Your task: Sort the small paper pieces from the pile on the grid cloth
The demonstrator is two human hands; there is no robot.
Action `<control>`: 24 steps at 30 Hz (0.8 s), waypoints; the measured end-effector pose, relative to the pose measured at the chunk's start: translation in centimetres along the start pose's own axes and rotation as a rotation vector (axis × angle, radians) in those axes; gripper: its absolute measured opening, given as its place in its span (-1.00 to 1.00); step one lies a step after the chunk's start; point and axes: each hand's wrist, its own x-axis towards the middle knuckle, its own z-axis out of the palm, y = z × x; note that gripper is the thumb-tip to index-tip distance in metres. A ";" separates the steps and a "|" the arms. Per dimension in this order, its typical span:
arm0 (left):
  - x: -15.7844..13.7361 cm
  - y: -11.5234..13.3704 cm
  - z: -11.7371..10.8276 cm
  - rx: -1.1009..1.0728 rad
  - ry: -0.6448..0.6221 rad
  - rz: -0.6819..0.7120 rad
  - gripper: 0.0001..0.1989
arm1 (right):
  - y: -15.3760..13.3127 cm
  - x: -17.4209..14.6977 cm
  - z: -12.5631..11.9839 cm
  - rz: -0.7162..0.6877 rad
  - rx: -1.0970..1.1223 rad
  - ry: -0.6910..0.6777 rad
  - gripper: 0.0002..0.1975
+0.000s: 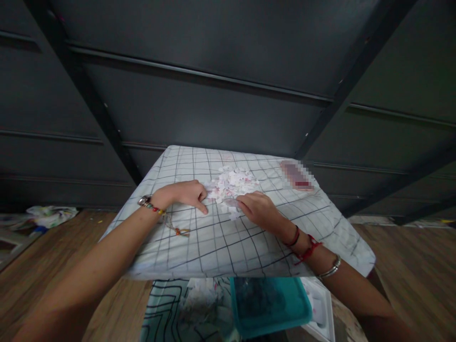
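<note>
A loose heap of small white paper scraps (235, 181), some with pinkish marks, lies on the cloth-covered tabletop. At the heap's left edge is my left hand (183, 194), its fingers curled and its thumb sticking out toward me. Something pale shows beside those fingers, but whether they grip it is hard to see. My right hand (261, 210) is closed at the near right side of the heap. Between its thumb and fingers is a small, greyish, see-through flat piece (231, 202), whose kind I cannot make out. It reaches left over the scraps.
A white checked cloth (221, 247) covers the table. A blurred-out flat item (297, 175) lies at the far right. Below the near edge are a teal plastic tub (272, 327), a white box (322, 308) and more paper scraps (201, 297). Dark panels (213, 104) stand behind.
</note>
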 end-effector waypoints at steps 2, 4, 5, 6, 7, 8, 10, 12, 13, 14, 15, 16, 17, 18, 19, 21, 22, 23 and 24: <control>0.0 0.0 0.0 0.003 0.012 0.001 -0.56 | -0.1 0.7 0.3 -0.012 0.016 0.029 -0.80; -0.1 -0.1 0.1 0.003 0.028 -0.003 -0.56 | 0.0 1.2 0.6 -0.052 0.011 0.014 -0.79; -0.1 -0.1 0.1 0.002 0.034 -0.007 -0.56 | 0.1 1.3 0.7 -0.084 0.010 -0.009 -0.79; -0.2 -0.2 0.1 -0.001 0.037 -0.011 -0.57 | 0.2 1.3 0.7 -0.117 0.016 -0.033 -0.78; -0.3 -0.2 0.2 -0.008 0.038 -0.014 -0.58 | 0.2 1.3 0.7 -0.146 0.028 -0.051 -0.78; -0.3 -0.3 0.2 -0.016 0.041 -0.017 -0.59 | 0.3 1.2 0.7 -0.162 0.045 -0.057 -0.78; -0.4 -0.1 0.2 -0.029 0.046 -0.029 -0.60 | 0.5 1.2 0.7 -0.147 0.080 -0.029 -0.77; -0.4 0.2 0.0 -0.032 0.049 -0.061 -0.60 | 0.7 1.4 0.9 -0.120 0.102 0.007 -0.76; -0.5 0.5 -0.1 -0.030 0.047 -0.083 -0.60 | 0.8 1.5 1.1 -0.125 0.111 0.009 -0.76; -0.5 0.8 -0.3 -0.026 0.041 -0.105 -0.60 | 0.9 1.6 1.3 -0.142 0.124 -0.003 -0.77; -0.6 1.1 -0.4 -0.021 0.032 -0.125 -0.60 | 1.1 1.7 1.4 -0.171 0.139 -0.024 -0.77; -0.7 1.4 -0.5 -0.013 0.022 -0.143 -0.61 | 1.2 1.7 1.5 -0.203 0.156 -0.049 -0.77; -0.9 1.6 -0.6 -0.002 0.010 -0.155 -0.61 | 1.4 1.6 1.5 -0.230 0.173 -0.070 -0.78; -1.1 1.8 -0.6 0.011 0.002 -0.162 -0.61 | 1.5 1.4 1.4 -0.245 0.188 -0.081 -0.77; -1.4 1.9 -0.4 0.024 0.001 -0.160 -0.62 | 1.7 1.2 1.2 -0.247 0.202 -0.082 -0.77; -2.4 2.0 0.1 0.046 0.030 -0.122 -0.62 | 1.8 0.9 0.8 -0.218 0.228 -0.064 -0.75; -3.0 1.9 0.4 0.051 0.057 -0.087 -0.62 | 1.7 0.8 0.7 -0.194 0.236 -0.051 -0.75; -3.7 1.8 0.8 0.054 0.092 -0.046 -0.60 | 1.5 0.9 0.6 -0.173 0.238 -0.040 -0.75; -4.4 1.7 1.3 0.051 0.128 -0.022 -0.55 | 1.3 1.0 0.6 -0.159 0.236 -0.032 -0.75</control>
